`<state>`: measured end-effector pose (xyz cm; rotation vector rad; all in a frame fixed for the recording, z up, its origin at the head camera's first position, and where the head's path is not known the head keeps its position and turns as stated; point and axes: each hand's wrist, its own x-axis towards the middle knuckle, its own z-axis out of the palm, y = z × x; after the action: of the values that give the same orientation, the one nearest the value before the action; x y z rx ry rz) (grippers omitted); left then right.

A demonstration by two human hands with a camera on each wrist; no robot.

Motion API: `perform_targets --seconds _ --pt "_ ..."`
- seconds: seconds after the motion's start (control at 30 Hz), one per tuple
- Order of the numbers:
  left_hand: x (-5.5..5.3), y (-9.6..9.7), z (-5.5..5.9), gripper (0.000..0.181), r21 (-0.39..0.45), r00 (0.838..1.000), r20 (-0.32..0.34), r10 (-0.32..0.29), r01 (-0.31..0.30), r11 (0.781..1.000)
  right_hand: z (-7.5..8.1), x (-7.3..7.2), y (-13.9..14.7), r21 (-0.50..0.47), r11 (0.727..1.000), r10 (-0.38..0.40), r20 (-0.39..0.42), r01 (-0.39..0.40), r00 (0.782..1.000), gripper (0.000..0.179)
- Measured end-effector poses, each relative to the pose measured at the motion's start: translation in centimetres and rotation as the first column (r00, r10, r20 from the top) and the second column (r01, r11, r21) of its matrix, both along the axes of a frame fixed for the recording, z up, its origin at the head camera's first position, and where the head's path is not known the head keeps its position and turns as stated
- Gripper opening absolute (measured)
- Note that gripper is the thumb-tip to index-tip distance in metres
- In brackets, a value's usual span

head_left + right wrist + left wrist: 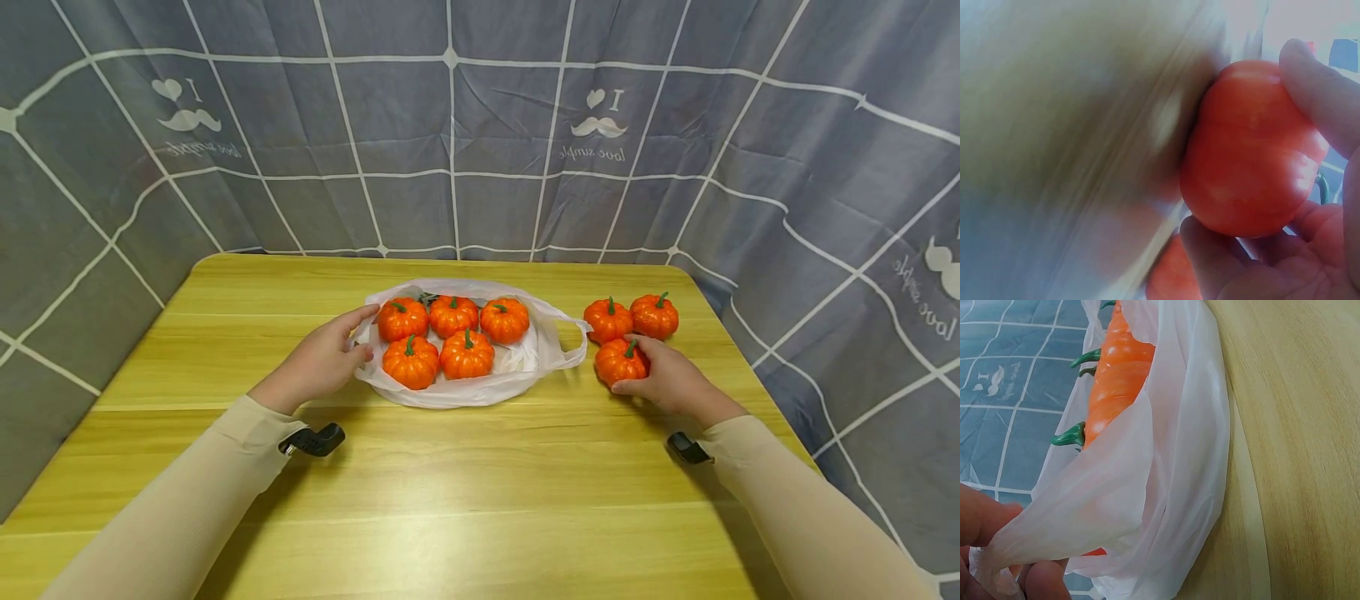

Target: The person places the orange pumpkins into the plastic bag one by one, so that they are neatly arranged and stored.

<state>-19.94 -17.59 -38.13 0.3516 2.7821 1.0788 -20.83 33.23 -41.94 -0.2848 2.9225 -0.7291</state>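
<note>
A white plastic bag (517, 371) lies spread on the table with several small orange pumpkins (467, 355) with green stems inside it. At its left end, my left hand (322, 364) pinches the bag's edge between thumb and fingers; the left wrist view shows the gathered plastic (1066, 519) in that grip. To the right of the bag, my right hand (671, 379) grips a pumpkin (617, 362), thumb on one side and fingers round the other. In the right wrist view this pumpkin (1250, 150) is close by the table surface.
Two more pumpkins, one (607, 320) by the bag's handle (576, 340) and another (655, 316) to its right, sit just behind the gripped one. The wooden table (450, 500) ends at a grey checked curtain (495, 150) at the back and sides.
</note>
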Motion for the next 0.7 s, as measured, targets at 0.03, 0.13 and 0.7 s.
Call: perform_targets --seconds 0.03,0.13,0.7 --pt "0.0 0.0 0.0 0.068 -0.001 1.000 0.001 0.003 -0.003 1.000 0.1 0.0 0.1 -0.001 1.000 -0.008 0.001 0.008 1.000 0.094" --pt "-0.1 0.0 -0.1 0.068 -0.004 1.000 0.002 0.008 -0.008 1.000 0.5 0.2 0.2 -0.010 0.999 -0.032 -0.013 0.031 0.999 0.092" --pt "-0.2 0.1 -0.1 0.069 0.004 1.000 0.000 0.003 -0.003 1.000 8.0 0.0 -4.9 -0.163 0.986 0.001 -0.181 -0.031 0.983 0.089"
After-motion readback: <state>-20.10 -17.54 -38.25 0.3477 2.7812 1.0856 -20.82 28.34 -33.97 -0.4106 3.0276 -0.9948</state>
